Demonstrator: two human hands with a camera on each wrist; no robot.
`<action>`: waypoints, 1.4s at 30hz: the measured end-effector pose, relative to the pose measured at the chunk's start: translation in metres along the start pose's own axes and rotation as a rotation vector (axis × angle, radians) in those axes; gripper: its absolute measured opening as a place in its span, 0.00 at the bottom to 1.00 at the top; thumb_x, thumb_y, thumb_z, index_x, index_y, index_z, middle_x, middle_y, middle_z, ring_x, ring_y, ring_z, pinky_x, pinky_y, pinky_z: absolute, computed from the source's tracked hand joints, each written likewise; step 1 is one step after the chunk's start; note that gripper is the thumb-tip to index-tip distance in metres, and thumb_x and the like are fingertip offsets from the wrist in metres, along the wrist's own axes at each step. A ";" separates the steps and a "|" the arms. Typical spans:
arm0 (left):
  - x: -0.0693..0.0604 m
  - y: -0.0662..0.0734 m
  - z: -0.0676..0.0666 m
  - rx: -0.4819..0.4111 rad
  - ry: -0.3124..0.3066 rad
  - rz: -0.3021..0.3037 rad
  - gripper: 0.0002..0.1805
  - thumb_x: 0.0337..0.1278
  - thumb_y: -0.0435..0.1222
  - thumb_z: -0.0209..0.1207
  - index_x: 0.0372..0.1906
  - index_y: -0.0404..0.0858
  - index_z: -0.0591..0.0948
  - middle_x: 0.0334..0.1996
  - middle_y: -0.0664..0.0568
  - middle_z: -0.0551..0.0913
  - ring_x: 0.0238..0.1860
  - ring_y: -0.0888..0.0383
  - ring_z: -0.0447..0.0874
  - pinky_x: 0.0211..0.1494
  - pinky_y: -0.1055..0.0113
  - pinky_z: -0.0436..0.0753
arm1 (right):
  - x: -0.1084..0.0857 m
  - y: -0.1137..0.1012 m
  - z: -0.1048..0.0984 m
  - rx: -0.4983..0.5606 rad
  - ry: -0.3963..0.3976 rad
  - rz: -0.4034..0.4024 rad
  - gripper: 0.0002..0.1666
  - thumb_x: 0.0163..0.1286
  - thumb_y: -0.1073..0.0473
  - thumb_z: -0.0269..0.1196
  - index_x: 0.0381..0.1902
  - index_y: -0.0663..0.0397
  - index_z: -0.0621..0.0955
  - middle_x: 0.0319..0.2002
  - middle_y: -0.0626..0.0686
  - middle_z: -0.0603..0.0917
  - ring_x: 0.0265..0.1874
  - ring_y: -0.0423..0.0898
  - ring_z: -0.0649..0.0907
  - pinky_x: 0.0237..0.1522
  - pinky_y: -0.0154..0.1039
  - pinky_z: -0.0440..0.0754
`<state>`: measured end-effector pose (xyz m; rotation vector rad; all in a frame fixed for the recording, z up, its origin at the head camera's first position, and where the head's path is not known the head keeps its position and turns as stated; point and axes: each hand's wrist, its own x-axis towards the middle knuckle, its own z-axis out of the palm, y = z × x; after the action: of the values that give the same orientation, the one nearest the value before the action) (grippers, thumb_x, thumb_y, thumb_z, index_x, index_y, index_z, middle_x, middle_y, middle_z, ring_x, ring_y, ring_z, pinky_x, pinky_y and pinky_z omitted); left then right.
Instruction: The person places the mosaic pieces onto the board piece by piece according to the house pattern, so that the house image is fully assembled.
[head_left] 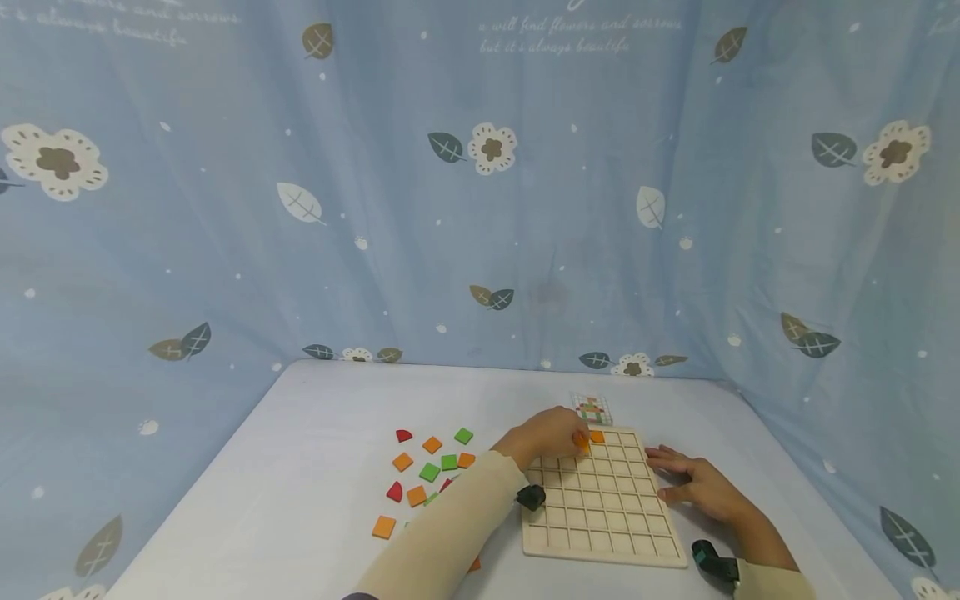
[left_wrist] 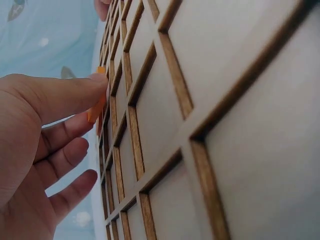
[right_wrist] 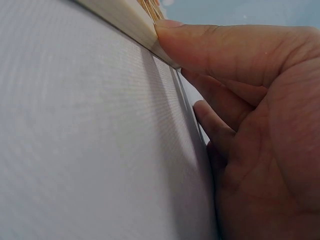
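Between thumb and index finger, my left hand (head_left: 551, 432) pinches an orange square tile (head_left: 582, 443), held at the far left part of a wooden grid board (head_left: 604, 546). In the left wrist view this orange tile (left_wrist: 94, 112) is tilted against the grid, partly covered by the thumb. Another orange tile (head_left: 597, 437) lies in a far-row cell just to its right. At the board's right edge rests my right hand (head_left: 701, 486), fingers extended. Its thumb (right_wrist: 200, 47) touches the board's side (right_wrist: 132, 22) in the right wrist view.
Behind the board lies a small pattern card (head_left: 592, 408) with a coloured figure. Loose tiles are scattered left of the board: orange squares (head_left: 402, 462), green squares (head_left: 463, 436) and red quarter-rounds (head_left: 395, 492). My left forearm covers some. A blue curtain (head_left: 405, 250) surrounds the white table (head_left: 300, 467).
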<state>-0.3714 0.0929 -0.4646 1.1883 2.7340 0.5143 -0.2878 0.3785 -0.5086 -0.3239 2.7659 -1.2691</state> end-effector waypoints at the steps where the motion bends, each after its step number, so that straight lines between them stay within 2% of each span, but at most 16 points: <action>1: 0.000 0.000 0.000 0.003 0.001 0.001 0.15 0.57 0.42 0.68 0.50 0.49 0.86 0.44 0.64 0.81 0.42 0.68 0.78 0.47 0.73 0.76 | 0.000 0.000 0.000 0.002 0.000 0.001 0.38 0.45 0.56 0.76 0.55 0.66 0.81 0.65 0.63 0.70 0.69 0.67 0.56 0.65 0.68 0.48; 8: 0.003 -0.001 0.004 0.048 0.013 0.016 0.14 0.57 0.42 0.67 0.49 0.48 0.86 0.44 0.64 0.82 0.43 0.68 0.78 0.49 0.74 0.76 | 0.001 -0.001 0.001 -0.023 0.001 -0.017 0.38 0.46 0.54 0.76 0.55 0.66 0.81 0.65 0.64 0.71 0.69 0.68 0.56 0.64 0.68 0.49; 15: 0.006 -0.001 0.008 0.064 0.009 0.025 0.11 0.57 0.42 0.67 0.45 0.48 0.87 0.41 0.64 0.83 0.40 0.69 0.78 0.47 0.75 0.76 | 0.000 0.000 0.000 -0.005 0.003 -0.011 0.38 0.45 0.55 0.76 0.55 0.67 0.81 0.65 0.63 0.71 0.69 0.67 0.56 0.65 0.68 0.47; 21: 0.005 -0.002 0.009 0.069 0.006 -0.003 0.12 0.57 0.44 0.67 0.46 0.49 0.87 0.41 0.66 0.83 0.41 0.69 0.78 0.48 0.74 0.75 | -0.001 0.000 0.002 0.005 0.000 -0.007 0.38 0.45 0.56 0.76 0.55 0.67 0.81 0.65 0.63 0.71 0.70 0.67 0.56 0.65 0.68 0.47; 34: 0.004 0.000 0.006 0.035 0.005 -0.018 0.14 0.55 0.44 0.69 0.47 0.48 0.87 0.40 0.66 0.82 0.39 0.69 0.77 0.46 0.74 0.76 | 0.000 0.000 0.000 -0.001 0.000 -0.017 0.39 0.46 0.54 0.76 0.56 0.66 0.80 0.65 0.63 0.71 0.69 0.68 0.55 0.65 0.68 0.48; 42: -0.005 -0.003 -0.002 0.068 0.016 0.033 0.12 0.59 0.42 0.66 0.48 0.49 0.87 0.41 0.66 0.83 0.42 0.70 0.78 0.46 0.75 0.76 | -0.001 -0.004 0.001 -0.026 -0.007 -0.004 0.38 0.45 0.56 0.76 0.56 0.67 0.80 0.65 0.64 0.70 0.69 0.69 0.56 0.64 0.68 0.50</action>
<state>-0.3706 0.0862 -0.4640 1.2513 2.7701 0.4399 -0.2859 0.3759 -0.5063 -0.3346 2.7799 -1.2312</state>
